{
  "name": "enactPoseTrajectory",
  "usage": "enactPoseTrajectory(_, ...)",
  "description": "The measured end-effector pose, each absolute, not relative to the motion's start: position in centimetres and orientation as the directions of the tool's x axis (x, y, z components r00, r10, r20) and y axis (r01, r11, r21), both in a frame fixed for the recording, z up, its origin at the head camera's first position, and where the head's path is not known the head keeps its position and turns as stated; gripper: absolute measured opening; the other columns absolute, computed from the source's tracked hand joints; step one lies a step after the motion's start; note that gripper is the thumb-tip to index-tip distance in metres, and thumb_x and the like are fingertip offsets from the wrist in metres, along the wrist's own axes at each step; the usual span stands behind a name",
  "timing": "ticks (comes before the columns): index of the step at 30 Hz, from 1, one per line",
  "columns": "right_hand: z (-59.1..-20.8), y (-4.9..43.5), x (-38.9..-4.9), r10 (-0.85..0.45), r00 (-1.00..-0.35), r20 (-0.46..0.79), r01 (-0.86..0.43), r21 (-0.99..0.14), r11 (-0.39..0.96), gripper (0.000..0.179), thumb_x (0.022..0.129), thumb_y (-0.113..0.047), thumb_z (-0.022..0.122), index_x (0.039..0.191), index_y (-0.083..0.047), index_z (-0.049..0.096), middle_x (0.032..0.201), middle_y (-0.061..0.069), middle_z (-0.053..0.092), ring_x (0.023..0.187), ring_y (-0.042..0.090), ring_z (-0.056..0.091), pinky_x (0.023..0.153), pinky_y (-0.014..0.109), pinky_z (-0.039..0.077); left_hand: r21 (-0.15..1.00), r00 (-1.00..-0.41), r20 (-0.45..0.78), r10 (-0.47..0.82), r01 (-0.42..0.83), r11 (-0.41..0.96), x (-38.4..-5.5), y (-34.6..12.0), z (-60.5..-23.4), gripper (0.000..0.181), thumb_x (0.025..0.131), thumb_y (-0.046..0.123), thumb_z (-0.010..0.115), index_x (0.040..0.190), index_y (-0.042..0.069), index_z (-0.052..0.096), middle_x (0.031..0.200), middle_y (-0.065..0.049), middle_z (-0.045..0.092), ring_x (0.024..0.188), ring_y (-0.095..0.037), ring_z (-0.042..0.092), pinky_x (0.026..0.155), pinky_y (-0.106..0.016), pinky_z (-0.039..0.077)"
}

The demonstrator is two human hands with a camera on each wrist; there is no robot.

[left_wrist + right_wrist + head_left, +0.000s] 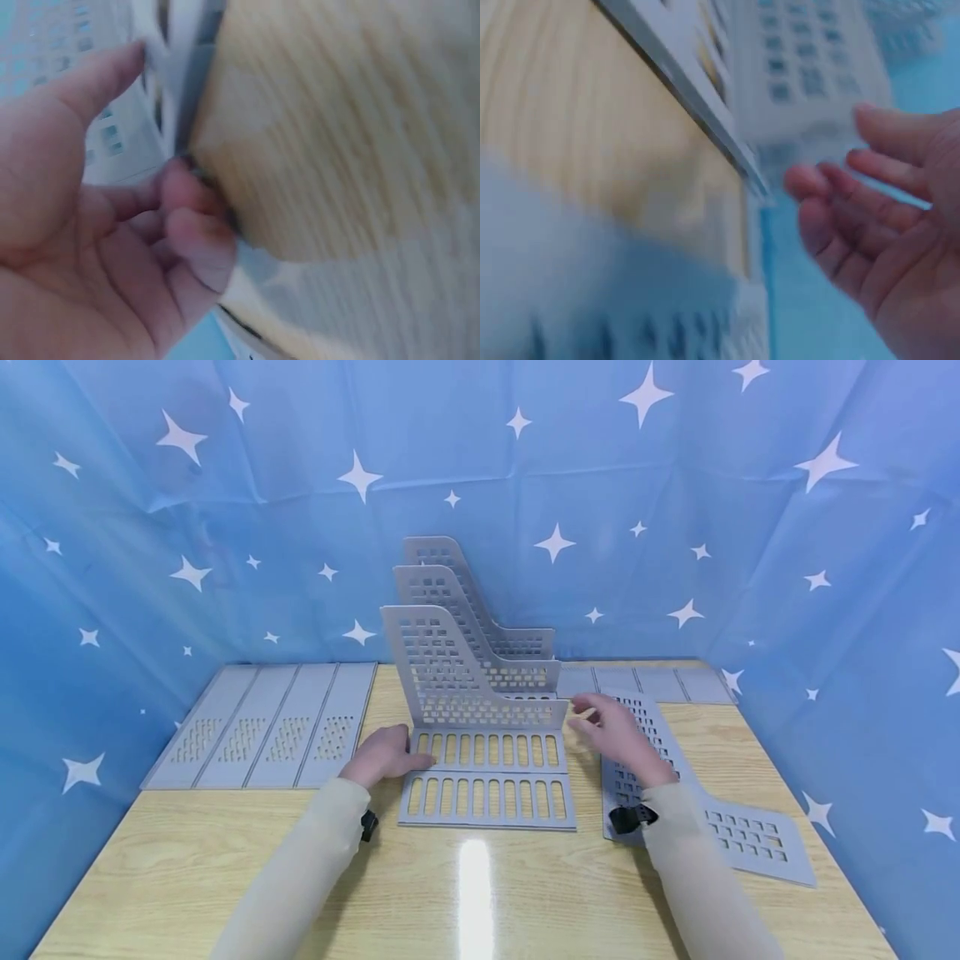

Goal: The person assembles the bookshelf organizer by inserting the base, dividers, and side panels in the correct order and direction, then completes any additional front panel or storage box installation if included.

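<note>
Three grey perforated L-shaped panels (442,668) stand upright in a row at the table's middle. In front lie grey slotted panels (487,797), flat and edge to edge. My left hand (386,755) is at the left end of the rear slotted panel (491,750); its thumb lies over the edge and the fingers curl beside it. The left wrist view shows thumb and fingers (199,247) pinching that edge. My right hand (615,731) hovers just right of the front upright panel's low end, fingers loosely bent and holding nothing. The right wrist view shows a gap between its fingers and the panels.
Several long grey panels (258,727) with hole patches lie side by side at the left. Another perforated L-shaped panel (757,839) lies flat under the right forearm. A row of small grey panels (660,685) lies at the back right. A blue starred curtain (480,460) surrounds the table.
</note>
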State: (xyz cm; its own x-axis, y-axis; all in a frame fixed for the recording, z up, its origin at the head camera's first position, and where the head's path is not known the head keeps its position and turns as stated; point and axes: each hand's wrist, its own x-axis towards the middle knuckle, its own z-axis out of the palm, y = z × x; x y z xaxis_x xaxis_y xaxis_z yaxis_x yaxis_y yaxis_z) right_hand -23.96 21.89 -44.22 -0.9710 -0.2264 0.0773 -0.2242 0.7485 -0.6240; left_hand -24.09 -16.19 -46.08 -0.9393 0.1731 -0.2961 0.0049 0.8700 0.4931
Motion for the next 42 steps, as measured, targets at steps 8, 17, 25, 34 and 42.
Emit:
enactPoseTrajectory(8,-42.6,28.0,-20.6,-0.033,-0.991,-0.128,0.026,-0.434,0.9,0.076,0.096,-0.028,0.074,0.147,0.017,0.039,0.139,0.044,0.04,0.12,0.058,0.047,0.093,0.067,0.046,0.532,-0.905,-0.382,0.185,-0.052,0.845,-22.2,-16.6,-45.6,0.043,0.086,0.042,0.083,0.105,0.008,0.064,0.085,-0.004,0.061,0.072,-0.02,0.05,0.061,-0.032,0.04)
enactPoseTrajectory(17,-43.0,30.3,-19.6,0.11,-0.916,-0.386,0.254,-0.345,0.904,0.082,0.081,-0.037,0.089,0.118,0.019,0.041,0.098,0.031,0.05,0.088,0.042,0.051,0.077,0.053,0.048,0.515,-0.905,-0.405,0.132,-0.106,0.851,-21.7,-16.7,-46.1,0.045,0.084,0.043,0.085,0.101,0.008,0.062,0.09,-0.006,0.062,0.077,-0.022,0.052,0.064,-0.034,0.042)
enactPoseTrajectory(25,-44.2,32.4,-20.0,0.144,-0.9,-0.412,0.336,-0.444,0.831,0.061,0.087,-0.033,0.085,0.101,0.013,0.047,0.085,0.021,0.056,0.076,0.031,0.055,0.068,0.039,0.046,0.518,-0.913,-0.396,0.101,-0.131,0.845,-21.3,-16.7,-46.2,0.045,0.084,0.043,0.084,0.098,0.008,0.06,0.09,-0.007,0.062,0.079,-0.024,0.054,0.066,-0.036,0.044)
enactPoseTrajectory(34,-43.3,34.0,-19.3,0.074,-0.922,-0.38,0.3,-0.58,0.757,0.039,0.097,-0.029,0.074,0.098,0.006,0.055,0.085,0.012,0.056,0.074,0.024,0.054,0.066,0.037,0.045,0.527,-0.917,-0.384,0.107,-0.122,0.841,-21.5,-16.6,-46.2,0.047,0.084,0.044,0.083,0.095,0.008,0.057,0.087,-0.008,0.058,0.076,-0.024,0.052,0.063,-0.036,0.041)
enactPoseTrajectory(42,-40.3,31.5,-18.2,0.003,-0.991,-0.137,0.111,-0.789,0.605,0.028,0.103,-0.023,0.066,0.117,0.001,0.061,0.103,0.015,0.069,0.082,0.022,0.07,0.068,0.038,0.056,0.53,-0.917,-0.381,0.115,-0.115,0.84,-21.6,-16.6,-46.1,0.046,0.085,0.044,0.083,0.097,0.008,0.058,0.089,-0.008,0.059,0.078,-0.025,0.052,0.064,-0.036,0.041)
